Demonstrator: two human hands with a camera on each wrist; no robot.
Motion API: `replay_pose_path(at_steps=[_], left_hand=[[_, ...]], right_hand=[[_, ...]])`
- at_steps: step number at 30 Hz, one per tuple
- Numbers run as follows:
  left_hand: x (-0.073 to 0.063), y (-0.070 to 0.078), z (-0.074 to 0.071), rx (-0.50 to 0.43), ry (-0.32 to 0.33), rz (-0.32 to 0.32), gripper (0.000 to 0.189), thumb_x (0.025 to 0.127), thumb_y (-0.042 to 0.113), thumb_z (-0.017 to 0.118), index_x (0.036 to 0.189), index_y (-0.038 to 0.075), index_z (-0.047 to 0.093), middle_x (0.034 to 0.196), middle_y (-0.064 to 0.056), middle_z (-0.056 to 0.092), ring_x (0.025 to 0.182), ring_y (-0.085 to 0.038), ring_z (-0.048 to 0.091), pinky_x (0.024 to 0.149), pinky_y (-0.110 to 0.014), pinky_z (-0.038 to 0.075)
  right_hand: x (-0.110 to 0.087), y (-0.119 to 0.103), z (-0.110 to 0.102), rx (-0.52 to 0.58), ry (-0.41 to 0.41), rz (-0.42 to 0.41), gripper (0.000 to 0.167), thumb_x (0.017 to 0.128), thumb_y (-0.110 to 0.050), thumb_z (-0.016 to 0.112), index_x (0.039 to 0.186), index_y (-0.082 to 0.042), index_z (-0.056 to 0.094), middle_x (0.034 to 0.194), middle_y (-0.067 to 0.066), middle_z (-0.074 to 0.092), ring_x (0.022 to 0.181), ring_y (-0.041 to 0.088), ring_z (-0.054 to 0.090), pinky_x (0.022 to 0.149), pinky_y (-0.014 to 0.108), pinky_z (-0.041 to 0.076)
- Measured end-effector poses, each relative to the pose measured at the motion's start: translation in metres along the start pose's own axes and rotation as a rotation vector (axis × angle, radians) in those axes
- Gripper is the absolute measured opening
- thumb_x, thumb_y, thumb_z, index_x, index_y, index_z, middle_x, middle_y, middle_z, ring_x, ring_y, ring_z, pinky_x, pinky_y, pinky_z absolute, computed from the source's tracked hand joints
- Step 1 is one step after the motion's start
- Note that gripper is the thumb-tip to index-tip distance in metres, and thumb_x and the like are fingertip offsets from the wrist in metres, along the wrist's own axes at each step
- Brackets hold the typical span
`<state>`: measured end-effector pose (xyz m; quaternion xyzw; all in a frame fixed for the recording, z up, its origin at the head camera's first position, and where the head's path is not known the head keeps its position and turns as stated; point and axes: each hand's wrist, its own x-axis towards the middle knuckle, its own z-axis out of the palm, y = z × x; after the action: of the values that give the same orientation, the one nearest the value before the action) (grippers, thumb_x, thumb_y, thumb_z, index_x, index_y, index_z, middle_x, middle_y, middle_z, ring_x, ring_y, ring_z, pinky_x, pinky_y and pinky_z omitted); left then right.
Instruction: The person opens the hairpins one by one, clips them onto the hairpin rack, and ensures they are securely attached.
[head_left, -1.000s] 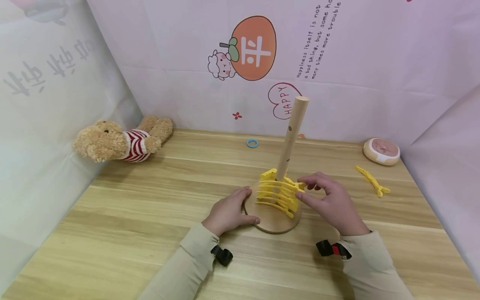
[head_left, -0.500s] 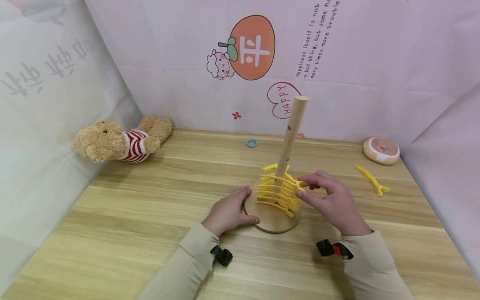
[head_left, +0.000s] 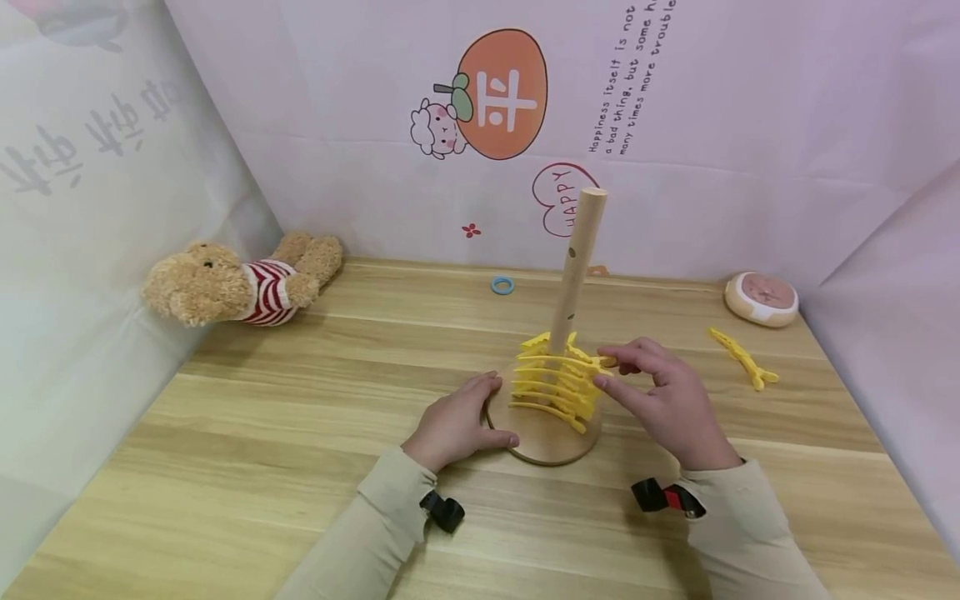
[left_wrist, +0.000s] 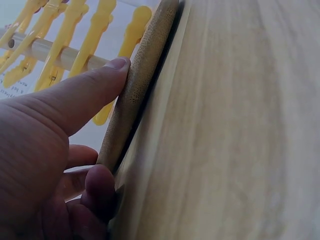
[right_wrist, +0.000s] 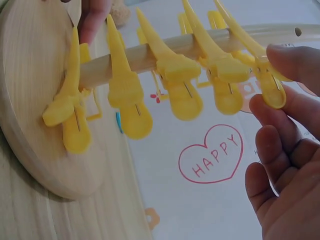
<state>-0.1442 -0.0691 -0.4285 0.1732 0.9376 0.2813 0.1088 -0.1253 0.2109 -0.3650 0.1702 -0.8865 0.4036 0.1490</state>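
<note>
Pinching: the right hand [head_left: 667, 408] is squeezing the tail of the topmost yellow plastic duckbill hair clip [right_wrist: 270, 82] between thumb and forefinger, its other fingers hanging loosely curled below.
Clip's place: that clip is sitting on the upright round wooden dowel [head_left: 576, 258], uppermost in a stack of matching yellow clips [head_left: 557, 385] ranged just beneath the grip.
Bracing: the left hand [head_left: 457, 425] is gripping the round flat wooden base [head_left: 551, 442], thumb lying along its edge and fingers tucked under the rim, on the far side of the stack from the pinch.
Doing it well: my judgement is that the squeeze is working best when it is landing squarely on the tail, so the beak is opening fully round the dowel; whether the beak is open now I cannot tell.
Steadying: the base is needing firm downward pressure, since any sideways tug on the clip is likely to tip the stand.
Neighbours: the fingers are wanting to stay off the clip directly below.
Further out: a loose yellow clip [head_left: 744, 359] is lying on the wooden table [head_left: 300, 433] to the right of the pinching hand, well apart.
</note>
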Motion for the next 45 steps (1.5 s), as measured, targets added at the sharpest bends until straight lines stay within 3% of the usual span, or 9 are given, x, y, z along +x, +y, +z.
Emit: replay_pose_path(at_steps=[9,14,22,32,37,45], left_hand=[[-0.001,0.003,0.0,0.032,-0.001,0.008,0.093,0.079,0.054,0.081,0.152,0.01,0.043,0.16,-0.005,0.036,0.143,-0.026,0.04,0.108,-0.049,0.042],[-0.001,0.003,0.001,0.037,0.005,0.014,0.093,0.08,0.054,0.081,0.152,0.009,0.043,0.161,-0.005,0.035,0.144,-0.025,0.039,0.108,-0.048,0.042],[-0.001,0.002,0.001,0.032,0.009,0.005,0.093,0.079,0.054,0.081,0.152,0.01,0.043,0.161,-0.004,0.036,0.144,-0.025,0.04,0.109,-0.048,0.042],[-0.002,0.002,0.001,0.017,0.012,-0.001,0.093,0.079,0.055,0.081,0.152,0.011,0.044,0.16,-0.003,0.037,0.143,-0.025,0.04,0.109,-0.048,0.041],[-0.001,0.001,0.002,0.02,0.012,0.0,0.093,0.079,0.055,0.081,0.151,0.011,0.044,0.16,-0.004,0.037,0.143,-0.026,0.04,0.109,-0.049,0.042],[-0.001,0.002,0.002,0.016,0.008,-0.007,0.093,0.079,0.055,0.081,0.152,0.012,0.043,0.161,-0.002,0.036,0.144,-0.024,0.039,0.11,-0.048,0.041]], right_hand=[[0.0,-0.004,0.005,0.066,0.053,-0.032,0.028,0.088,-0.012,0.078,0.116,-0.015,0.075,0.099,-0.003,0.067,0.091,0.011,0.054,0.052,0.02,0.044],[0.0,-0.005,0.004,0.061,0.053,-0.027,0.029,0.088,-0.011,0.078,0.117,-0.014,0.075,0.1,-0.003,0.067,0.091,0.01,0.054,0.052,0.019,0.043],[0.001,-0.004,0.002,0.018,0.025,-0.011,0.035,0.089,-0.015,0.078,0.124,-0.014,0.072,0.108,-0.004,0.069,0.093,0.007,0.056,0.075,0.017,0.043],[0.001,0.003,-0.007,0.113,0.014,0.043,0.036,0.093,-0.014,0.074,0.128,-0.015,0.069,0.115,0.001,0.068,0.097,0.009,0.057,0.084,0.017,0.043],[0.0,0.012,-0.017,0.101,0.115,0.107,0.028,0.095,-0.019,0.072,0.123,-0.014,0.071,0.11,-0.003,0.068,0.097,0.008,0.056,0.08,0.017,0.042],[0.004,0.039,-0.027,0.173,0.439,0.14,0.018,0.092,-0.006,0.072,0.107,0.004,0.073,0.093,-0.016,0.069,0.085,0.008,0.058,0.074,0.017,0.044]])
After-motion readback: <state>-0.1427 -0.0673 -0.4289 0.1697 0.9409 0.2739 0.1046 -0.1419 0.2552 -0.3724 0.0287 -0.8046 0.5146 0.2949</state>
